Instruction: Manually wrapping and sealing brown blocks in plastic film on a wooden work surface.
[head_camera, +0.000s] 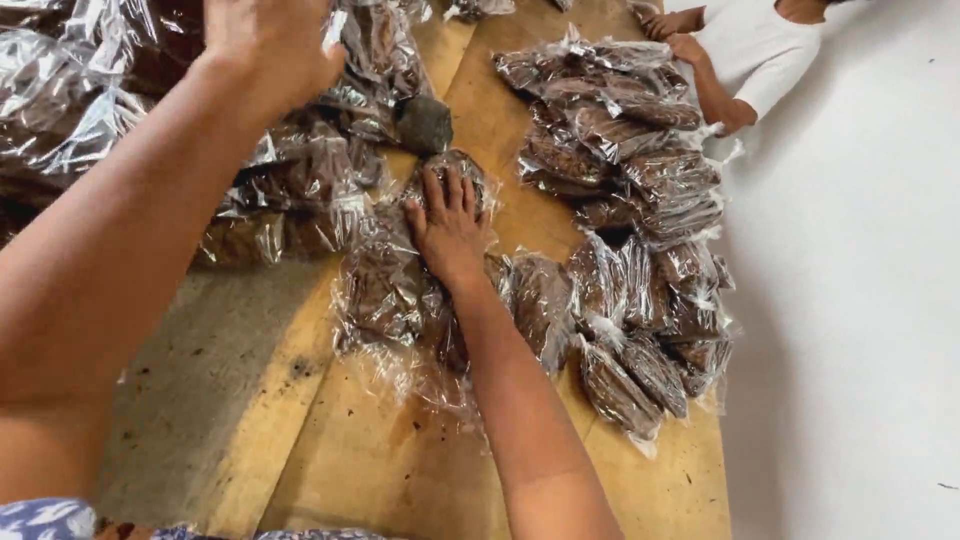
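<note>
A: What does the far left of the table hold?

B: A heap of clear plastic bags filled with dark brown stuff, piled against the top left corner. The person's left hand is raised over that heap, its back to the camera; the fingers run out of the top edge, so whether they grip anything cannot be told.

A: And moving toward the middle?

B: The right hand lies flat, fingers spread and apart, pressing down on a filled bag at the centre of the wooden table. It clamps nothing; the palm just rests on the wrap. More bags lie under the wrist, and a loose dark lump sits just beyond the fingertips.

A: Further right?

B: A long row of sealed bags runs along the table's right edge, near the white wall.

A: Anyone else there?

B: At the top right, another person in a white sleeve has both hands near the end of that row.
</note>
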